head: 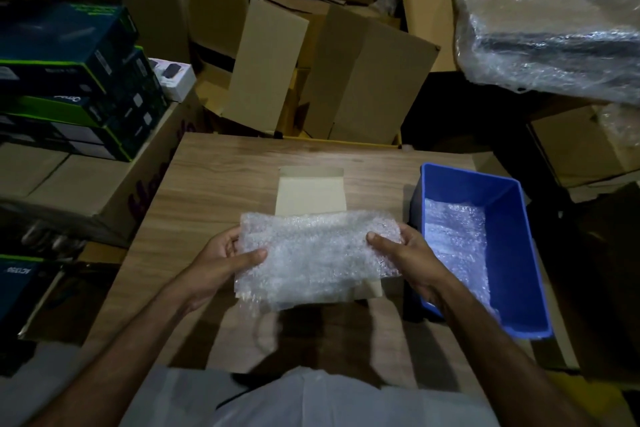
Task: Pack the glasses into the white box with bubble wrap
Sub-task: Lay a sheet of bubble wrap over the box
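Observation:
A sheet of bubble wrap (317, 258) is held flat above the wooden table (214, 180). My left hand (227, 255) grips its left edge, thumb on top. My right hand (403, 253) grips its right edge the same way. Under the wrap lies the open white box (311, 192); its raised lid flap shows beyond the wrap and the rest is mostly hidden. I cannot make out any glasses, and whether the wrap holds something inside is not clear.
A blue plastic bin (509, 253) with more bubble wrap inside stands at the table's right. Stacked dark product boxes (69, 80) sit at left. Open cardboard cartons (311, 80) crowd behind the table, and a plastic-wrapped bundle (547, 42) lies at the upper right.

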